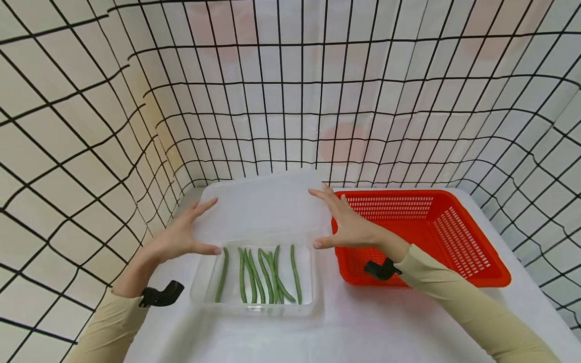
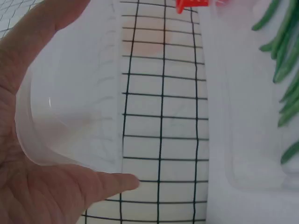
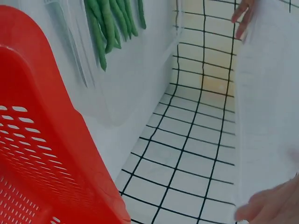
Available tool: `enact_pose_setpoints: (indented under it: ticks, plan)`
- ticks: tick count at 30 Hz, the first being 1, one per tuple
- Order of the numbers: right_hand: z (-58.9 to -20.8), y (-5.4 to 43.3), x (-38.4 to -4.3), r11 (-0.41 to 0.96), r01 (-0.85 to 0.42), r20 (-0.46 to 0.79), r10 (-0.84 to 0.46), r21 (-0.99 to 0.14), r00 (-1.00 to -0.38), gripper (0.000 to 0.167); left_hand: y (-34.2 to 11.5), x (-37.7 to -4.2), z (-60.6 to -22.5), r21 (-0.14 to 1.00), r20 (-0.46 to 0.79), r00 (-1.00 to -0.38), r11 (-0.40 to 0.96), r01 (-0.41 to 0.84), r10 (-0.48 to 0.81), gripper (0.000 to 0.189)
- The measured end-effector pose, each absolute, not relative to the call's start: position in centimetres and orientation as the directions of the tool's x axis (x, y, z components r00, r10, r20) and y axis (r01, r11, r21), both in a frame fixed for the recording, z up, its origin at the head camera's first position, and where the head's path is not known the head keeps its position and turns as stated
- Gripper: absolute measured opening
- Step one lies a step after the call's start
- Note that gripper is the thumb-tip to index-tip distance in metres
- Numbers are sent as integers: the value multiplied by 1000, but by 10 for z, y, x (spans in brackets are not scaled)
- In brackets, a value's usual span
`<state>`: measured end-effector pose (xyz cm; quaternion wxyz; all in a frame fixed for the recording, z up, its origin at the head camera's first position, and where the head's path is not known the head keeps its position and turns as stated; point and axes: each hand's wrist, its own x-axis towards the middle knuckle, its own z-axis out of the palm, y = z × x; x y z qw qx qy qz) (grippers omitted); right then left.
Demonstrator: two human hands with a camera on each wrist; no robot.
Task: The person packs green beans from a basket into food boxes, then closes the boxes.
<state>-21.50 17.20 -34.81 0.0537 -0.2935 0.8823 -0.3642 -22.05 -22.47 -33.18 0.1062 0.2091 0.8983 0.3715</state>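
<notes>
A translucent plastic lid (image 1: 268, 206) is held up, tilted, over the back of a clear plastic container (image 1: 199, 290). Several green beans (image 1: 245, 275) lie lengthwise in that container, some crossing each other. My left hand (image 1: 179, 234) grips the lid's left end, thumb at the near corner and fingers toward the far edge. At the other end my right hand (image 1: 347, 222) holds the lid the same way, its thumb near the front corner. In the left wrist view the lid (image 2: 74, 102) sits between thumb and fingers. The right wrist view shows only part of the right hand (image 3: 275, 205).
A red perforated basket (image 1: 481, 252) stands right of the container, partly under my right forearm. Black wire grid (image 1: 281, 111) encloses the white table (image 1: 254, 338) at the back and both sides. Black wrist cameras (image 1: 161, 294) sit on both wrists.
</notes>
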Motion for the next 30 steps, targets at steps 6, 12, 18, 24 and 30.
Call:
enact_pose_setpoints:
  ticks: [6,12,18,24,30]
  plan:
    - [-368,159,-195,649,-588,282,-520,-483,-806,100,-233,-187,-357,668,134,-900,633,391,414,114]
    - [-400,138,-165,696,-600,355,-486,-395,-798,95,-245,-151,-384,687,169,-915,621,376,366,119]
    - [-429,117,-133,694,-562,317,-465,-449,-827,93,-262,-129,-412,723,127,-920,600,342,371,123]
    - [-454,109,-124,696,-534,297,-443,-480,-846,96,-269,-129,-439,746,91,-913,580,327,398,122]
    - [-474,108,-121,716,-463,241,-397,-521,-886,95,-267,-140,-455,770,70,-904,554,318,422,123]
